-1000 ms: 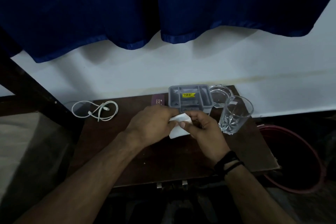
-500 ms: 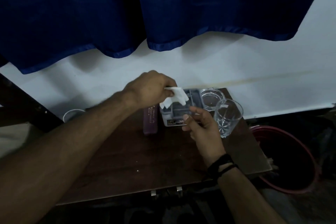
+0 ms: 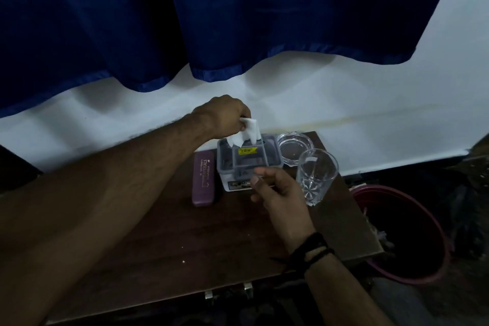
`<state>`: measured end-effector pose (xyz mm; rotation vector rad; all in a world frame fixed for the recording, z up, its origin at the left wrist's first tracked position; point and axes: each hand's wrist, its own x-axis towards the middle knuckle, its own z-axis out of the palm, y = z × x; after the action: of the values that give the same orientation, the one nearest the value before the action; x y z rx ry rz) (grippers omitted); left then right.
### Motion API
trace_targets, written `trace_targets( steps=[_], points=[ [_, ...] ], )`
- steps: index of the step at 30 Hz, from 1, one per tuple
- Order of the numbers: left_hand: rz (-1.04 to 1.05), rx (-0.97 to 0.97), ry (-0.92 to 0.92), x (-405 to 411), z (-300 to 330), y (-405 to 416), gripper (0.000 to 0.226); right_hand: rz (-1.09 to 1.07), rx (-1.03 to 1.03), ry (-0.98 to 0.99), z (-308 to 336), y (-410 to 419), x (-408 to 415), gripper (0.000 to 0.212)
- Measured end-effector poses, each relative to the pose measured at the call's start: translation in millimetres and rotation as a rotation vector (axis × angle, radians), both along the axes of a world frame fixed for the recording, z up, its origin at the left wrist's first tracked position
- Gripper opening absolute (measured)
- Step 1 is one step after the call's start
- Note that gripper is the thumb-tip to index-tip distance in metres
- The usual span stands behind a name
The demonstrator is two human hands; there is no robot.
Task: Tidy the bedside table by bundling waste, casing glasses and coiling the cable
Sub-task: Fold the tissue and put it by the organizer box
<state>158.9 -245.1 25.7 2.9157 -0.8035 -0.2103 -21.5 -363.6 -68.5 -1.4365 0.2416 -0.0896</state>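
Against the white wall, on the dark bedside table (image 3: pixel 164 243), the left hand (image 3: pixel 225 116) now pinches the white tissue (image 3: pixel 247 132) above the grey container (image 3: pixel 248 160), having lifted it from the right hand (image 3: pixel 277 193), now loosely curled and empty, so bundling waste seems underway.

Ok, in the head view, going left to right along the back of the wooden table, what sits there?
Purple glasses case → grey plastic compartment box with a yellow label → clear glass ashtray-like dish → clear cut-glass tumbler.
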Motion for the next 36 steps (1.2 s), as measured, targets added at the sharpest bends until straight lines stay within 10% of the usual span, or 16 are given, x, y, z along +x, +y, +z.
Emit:
trace_targets(
  steps=[24, 36],
  points=[
    [-0.077, 0.142, 0.062, 0, -11, 2, 0.041, -0.005, -0.013, 0.018, -1, 1, 0, 0.016],
    [-0.034, 0.075, -0.003, -8, -20, 8, 0.009, -0.008, -0.025, 0.028, -3, 1, 2, 0.013]
  ],
)
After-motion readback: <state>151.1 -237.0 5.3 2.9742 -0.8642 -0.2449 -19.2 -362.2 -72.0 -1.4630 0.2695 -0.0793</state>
